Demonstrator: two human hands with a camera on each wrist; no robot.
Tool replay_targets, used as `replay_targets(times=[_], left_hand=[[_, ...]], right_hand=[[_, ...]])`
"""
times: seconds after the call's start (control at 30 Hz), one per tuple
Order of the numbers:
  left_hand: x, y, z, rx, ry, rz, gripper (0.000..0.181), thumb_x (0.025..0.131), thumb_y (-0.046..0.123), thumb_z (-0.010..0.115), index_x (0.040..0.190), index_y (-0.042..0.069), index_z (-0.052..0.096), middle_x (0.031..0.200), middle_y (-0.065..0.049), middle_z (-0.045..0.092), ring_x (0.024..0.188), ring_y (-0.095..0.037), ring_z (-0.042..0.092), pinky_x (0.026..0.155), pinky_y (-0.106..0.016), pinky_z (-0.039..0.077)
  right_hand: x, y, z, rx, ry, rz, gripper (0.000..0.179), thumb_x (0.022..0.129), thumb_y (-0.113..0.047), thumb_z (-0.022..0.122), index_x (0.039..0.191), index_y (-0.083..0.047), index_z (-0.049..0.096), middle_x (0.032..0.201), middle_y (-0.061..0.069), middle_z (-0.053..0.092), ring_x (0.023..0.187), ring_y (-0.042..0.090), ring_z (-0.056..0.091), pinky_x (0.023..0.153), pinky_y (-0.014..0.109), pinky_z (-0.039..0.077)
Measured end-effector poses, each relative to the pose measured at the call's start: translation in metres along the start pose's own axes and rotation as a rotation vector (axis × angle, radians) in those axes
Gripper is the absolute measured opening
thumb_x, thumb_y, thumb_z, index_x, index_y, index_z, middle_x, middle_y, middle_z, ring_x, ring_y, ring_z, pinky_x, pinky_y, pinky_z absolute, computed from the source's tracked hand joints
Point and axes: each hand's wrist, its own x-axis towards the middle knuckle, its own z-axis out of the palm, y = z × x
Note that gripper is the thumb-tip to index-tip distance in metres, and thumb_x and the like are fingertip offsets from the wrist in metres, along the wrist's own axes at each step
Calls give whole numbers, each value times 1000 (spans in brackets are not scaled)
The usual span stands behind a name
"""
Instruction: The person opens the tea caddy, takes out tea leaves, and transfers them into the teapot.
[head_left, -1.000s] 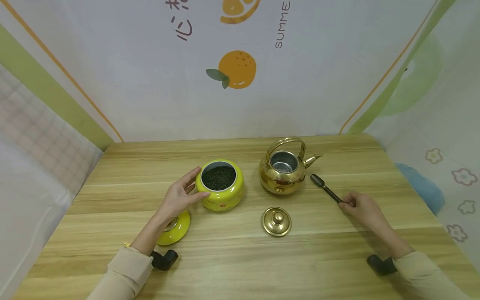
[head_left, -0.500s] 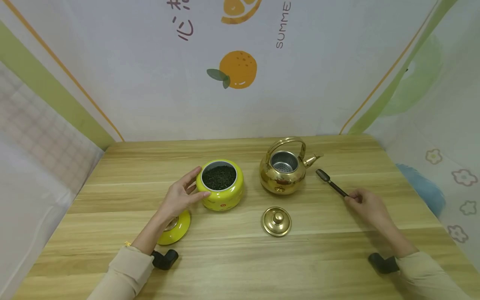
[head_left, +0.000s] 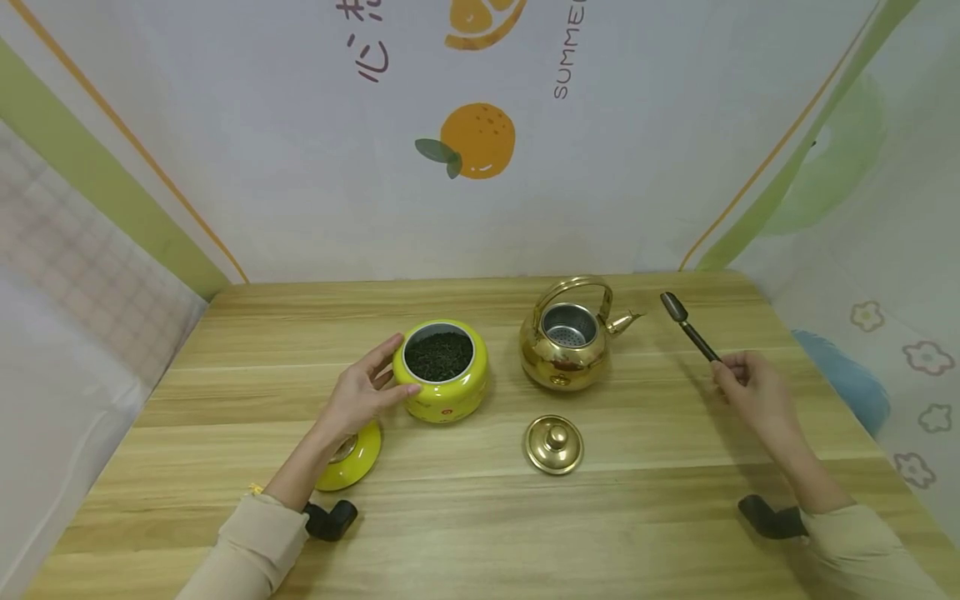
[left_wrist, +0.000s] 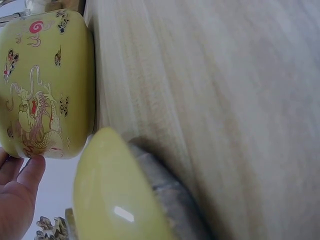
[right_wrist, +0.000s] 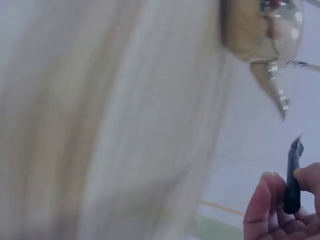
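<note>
My left hand [head_left: 360,396] holds a yellow tea jar [head_left: 442,404] by its left side, thumb at the front and fingers behind. Dark loose tea leaves [head_left: 438,354] fill much of the uncovered jar. Gold dragon decoration shows on the jar [left_wrist: 47,90] in the left wrist view. My right hand [head_left: 757,400] pinches the end of a dark tea scoop [head_left: 697,340], raised above the table with its bowl pointing away and left. Both the scoop [right_wrist: 292,180] and the pinching fingers appear in the right wrist view. My left forearm partly covers the yellow jar lid [head_left: 352,467].
A gold teapot [head_left: 562,362] stands uncovered between the jar and the scoop, its steel strainer [head_left: 570,327] visible inside. Its high handle [head_left: 573,283] arches over the opening. The gold teapot lid [head_left: 553,445] lies in front. Fabric walls border the wooden table [head_left: 480,533].
My right hand has lifted the tea scoop off the table and moved it right and away from me. The left hand stays on the jar.
</note>
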Motion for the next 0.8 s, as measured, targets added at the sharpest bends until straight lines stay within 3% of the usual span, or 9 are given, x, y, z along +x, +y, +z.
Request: replay_targets(times=[0.27, 0.4, 0.53, 0.8], left_hand=[[-1, 0, 0, -7, 5, -2, 80, 83, 10, 72, 147, 1, 25, 154, -14, 24, 140, -30, 27, 108, -29, 32], [-1, 0, 0, -7, 4, -2, 80, 83, 11, 72, 147, 1, 26, 154, -14, 24, 140, -30, 27, 108, -30, 32], [-1, 0, 0, -6, 5, -3, 80, 83, 11, 72, 147, 2, 26, 154, -14, 24, 140, -30, 26, 108, -30, 32], [-1, -1, 0, -1, 5, 3, 80, 82, 10, 72, 147, 0, 26, 154, -15, 24, 140, -30, 26, 108, -30, 32]], right_hand=[[1, -35, 2, 100, 122, -66, 25, 96, -15, 52, 102, 10, 52, 73, -9, 57, 59, -6, 57, 54, 12, 52], [0, -56, 7, 151, 189, -124, 17, 95, -11, 53, 99, 6, 54, 71, -17, 56, 56, -5, 55, 53, 12, 51], [-3, -75, 15, 273, 203, -185, 8, 94, -4, 53, 96, 4, 53, 71, -16, 56, 57, 0, 55, 53, 12, 51], [-9, -108, 33, 557, 180, -262, 5, 90, 6, 55, 93, 2, 56, 70, -1, 60, 57, 7, 56, 52, 15, 51]])
